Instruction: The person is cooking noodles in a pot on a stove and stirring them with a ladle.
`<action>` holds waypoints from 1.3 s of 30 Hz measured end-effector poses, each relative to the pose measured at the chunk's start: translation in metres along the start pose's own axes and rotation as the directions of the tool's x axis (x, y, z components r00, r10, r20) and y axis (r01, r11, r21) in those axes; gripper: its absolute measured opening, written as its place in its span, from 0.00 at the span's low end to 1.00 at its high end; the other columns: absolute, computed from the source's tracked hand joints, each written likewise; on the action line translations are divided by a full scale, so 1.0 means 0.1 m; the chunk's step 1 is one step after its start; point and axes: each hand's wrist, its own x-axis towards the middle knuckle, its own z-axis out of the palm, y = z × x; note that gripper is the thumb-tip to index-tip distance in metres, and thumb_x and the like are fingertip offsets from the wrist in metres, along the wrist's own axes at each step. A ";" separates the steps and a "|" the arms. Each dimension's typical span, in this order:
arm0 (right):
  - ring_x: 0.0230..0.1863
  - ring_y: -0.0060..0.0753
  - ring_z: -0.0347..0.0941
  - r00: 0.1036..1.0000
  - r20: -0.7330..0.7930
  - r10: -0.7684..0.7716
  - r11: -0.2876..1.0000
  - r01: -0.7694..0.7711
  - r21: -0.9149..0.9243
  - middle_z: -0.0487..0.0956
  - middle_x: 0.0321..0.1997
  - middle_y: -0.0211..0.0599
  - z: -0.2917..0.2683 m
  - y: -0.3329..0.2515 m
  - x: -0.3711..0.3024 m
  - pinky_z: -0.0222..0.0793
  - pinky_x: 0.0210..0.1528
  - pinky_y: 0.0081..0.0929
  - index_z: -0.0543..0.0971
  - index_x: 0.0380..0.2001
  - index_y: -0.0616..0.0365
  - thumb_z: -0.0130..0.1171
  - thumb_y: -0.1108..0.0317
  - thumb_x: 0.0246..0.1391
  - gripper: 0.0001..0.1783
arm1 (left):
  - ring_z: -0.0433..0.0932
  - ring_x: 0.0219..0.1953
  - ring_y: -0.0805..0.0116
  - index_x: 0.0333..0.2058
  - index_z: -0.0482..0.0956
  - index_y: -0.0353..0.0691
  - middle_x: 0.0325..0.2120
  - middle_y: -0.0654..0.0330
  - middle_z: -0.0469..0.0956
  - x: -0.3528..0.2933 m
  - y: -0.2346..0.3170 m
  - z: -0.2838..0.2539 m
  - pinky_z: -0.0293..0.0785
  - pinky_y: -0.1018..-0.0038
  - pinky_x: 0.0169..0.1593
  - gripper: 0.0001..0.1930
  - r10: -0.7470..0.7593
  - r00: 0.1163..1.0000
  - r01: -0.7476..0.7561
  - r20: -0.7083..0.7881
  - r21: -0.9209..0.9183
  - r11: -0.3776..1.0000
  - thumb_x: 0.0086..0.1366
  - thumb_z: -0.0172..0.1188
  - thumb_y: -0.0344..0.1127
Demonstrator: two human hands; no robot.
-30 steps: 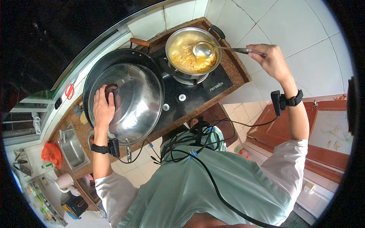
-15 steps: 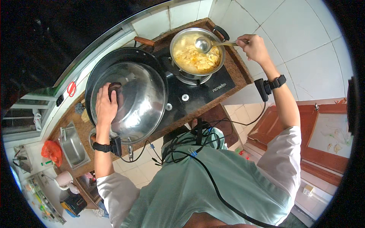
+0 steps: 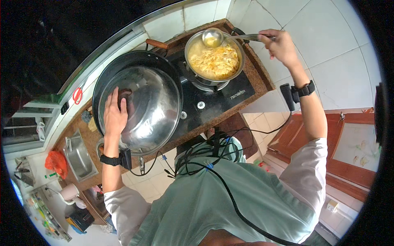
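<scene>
1. Where the left hand (image 3: 116, 117) lies on the shiny domed lid (image 3: 154, 115), it covers part of the surface and some of the dark brown knob (image 3: 124, 94); its fingers are almost straight, the thumb a little apart, and whether they press on the knob I cannot tell.
2. The right hand (image 3: 281, 47) is closed around the end of the ladle (image 3: 214, 36), slightly blurred, its curled fingers hiding the handle's tip.
3. The ladle's bowl hangs over the far rim of the pot (image 3: 242, 65), with a little yellowish liquid in it; its handle passes across the pot's dark side grip, partly masking it.
4. Yellow pieces of food (image 3: 215, 64) sit in pale broth; their exact kind is hard to make out.
5. The lid conceals the inside of the black wok (image 3: 97, 96), which stands beside the pot.
6. Both vessels stand on a black hob (image 3: 221, 98) set into a brown speckled stone table (image 3: 261, 73).
7. Farther left are a steel sink (image 3: 80, 162) and a red bag (image 3: 55, 161); small items on the lower-left shelf are too blurred to name.
8. Pale tiles (image 3: 328, 37) line the wall, a reddish wooden door (image 3: 303, 133) stands at right, and the upper left is lost in darkness.
</scene>
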 end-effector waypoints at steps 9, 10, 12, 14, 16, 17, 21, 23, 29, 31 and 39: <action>0.33 0.57 0.79 0.831 0.210 -0.515 0.716 0.551 -0.428 0.82 0.33 0.54 0.28 -0.06 -0.09 0.76 0.39 0.42 0.83 0.46 0.62 0.64 0.73 0.54 0.15 | 0.64 0.67 0.43 0.63 0.67 0.33 0.66 0.41 0.64 0.01 -0.07 -0.05 0.61 0.59 0.68 0.24 0.054 0.998 -0.053 0.016 -0.020 0.998 0.71 0.51 0.36; 0.34 0.57 0.79 0.813 0.242 -0.530 0.684 0.578 -0.445 0.82 0.33 0.54 0.29 -0.04 -0.11 0.76 0.39 0.42 0.83 0.46 0.61 0.63 0.73 0.54 0.15 | 0.64 0.67 0.43 0.63 0.67 0.33 0.66 0.41 0.64 0.01 -0.09 -0.02 0.61 0.59 0.68 0.24 0.045 0.999 -0.045 0.019 -0.025 0.999 0.71 0.51 0.36; 0.34 0.56 0.79 0.790 0.271 -0.550 0.647 0.609 -0.459 0.82 0.32 0.54 0.34 0.09 -0.11 0.76 0.39 0.42 0.83 0.46 0.61 0.63 0.74 0.54 0.15 | 0.64 0.67 0.43 0.63 0.67 0.31 0.67 0.41 0.62 0.00 -0.12 0.01 0.61 0.59 0.69 0.24 0.066 0.997 -0.066 -0.040 -0.017 0.998 0.71 0.52 0.35; 0.35 0.57 0.79 0.800 0.388 -0.458 0.555 0.599 -0.577 0.82 0.32 0.54 0.42 0.28 -0.09 0.76 0.40 0.43 0.83 0.46 0.61 0.62 0.75 0.54 0.15 | 0.65 0.66 0.43 0.61 0.66 0.28 0.67 0.41 0.61 0.00 -0.11 -0.01 0.62 0.59 0.68 0.24 0.051 0.998 -0.053 -0.046 -0.027 0.998 0.70 0.52 0.34; 0.36 0.57 0.79 0.795 0.393 -0.462 0.581 0.606 -0.543 0.82 0.32 0.53 0.52 0.28 -0.09 0.76 0.41 0.43 0.83 0.46 0.60 0.62 0.74 0.53 0.15 | 0.64 0.67 0.45 0.61 0.64 0.33 0.69 0.48 0.60 0.02 -0.14 -0.01 0.60 0.60 0.68 0.22 -0.039 0.999 0.041 0.028 -0.093 0.995 0.72 0.49 0.34; 0.37 0.57 0.79 0.792 0.394 -0.466 0.607 0.611 -0.509 0.82 0.32 0.53 0.56 0.29 -0.09 0.76 0.41 0.43 0.83 0.46 0.60 0.62 0.74 0.53 0.16 | 0.64 0.67 0.45 0.61 0.64 0.33 0.69 0.48 0.60 0.02 -0.16 0.00 0.60 0.60 0.68 0.22 -0.040 0.999 0.043 0.032 -0.094 0.995 0.72 0.49 0.34; 0.28 0.47 0.81 0.733 0.330 -0.594 0.632 0.680 -0.372 0.82 0.26 0.50 0.58 0.39 0.15 0.77 0.33 0.38 0.83 0.47 0.61 0.62 0.72 0.55 0.15 | 0.66 0.65 0.42 0.60 0.64 0.32 0.69 0.47 0.60 0.02 -0.14 0.01 0.62 0.59 0.67 0.21 -0.024 0.999 0.027 0.028 -0.105 0.994 0.71 0.50 0.33; 0.17 0.28 0.76 0.914 0.402 0.062 0.966 0.047 -0.255 0.79 0.20 0.40 0.46 0.00 0.12 0.74 0.21 0.29 0.83 0.46 0.67 0.63 0.70 0.58 0.15 | 0.67 0.64 0.42 0.60 0.64 0.31 0.69 0.46 0.60 -0.01 -0.16 0.03 0.64 0.58 0.66 0.22 -0.022 1.000 0.024 0.021 -0.091 0.996 0.70 0.51 0.32; 0.13 0.16 0.68 0.935 0.323 0.145 0.969 -0.200 0.145 0.75 0.16 0.30 0.47 0.30 0.16 0.69 0.14 0.17 0.82 0.44 0.72 0.62 0.70 0.60 0.15 | 0.66 0.65 0.43 0.61 0.63 0.33 0.69 0.47 0.60 0.00 -0.13 0.02 0.63 0.58 0.67 0.23 -0.013 0.999 0.019 0.048 -0.115 0.993 0.70 0.50 0.32; 0.13 0.18 0.69 0.938 0.326 0.121 0.975 -0.174 0.139 0.75 0.16 0.30 0.39 0.27 0.15 0.71 0.15 0.19 0.82 0.45 0.72 0.61 0.71 0.60 0.14 | 0.65 0.66 0.43 0.62 0.62 0.34 0.69 0.48 0.60 -0.01 -0.14 0.02 0.62 0.58 0.67 0.23 -0.013 0.998 0.018 0.054 -0.099 0.995 0.71 0.50 0.32; 0.12 0.18 0.69 0.971 0.238 0.019 0.998 -0.004 -0.064 0.77 0.17 0.32 0.13 -0.11 -0.02 0.71 0.18 0.22 0.83 0.44 0.69 0.62 0.69 0.61 0.14 | 0.63 0.67 0.45 0.63 0.62 0.33 0.70 0.49 0.59 0.00 -0.12 -0.01 0.62 0.60 0.68 0.23 -0.044 0.995 0.050 0.084 -0.076 0.996 0.71 0.49 0.32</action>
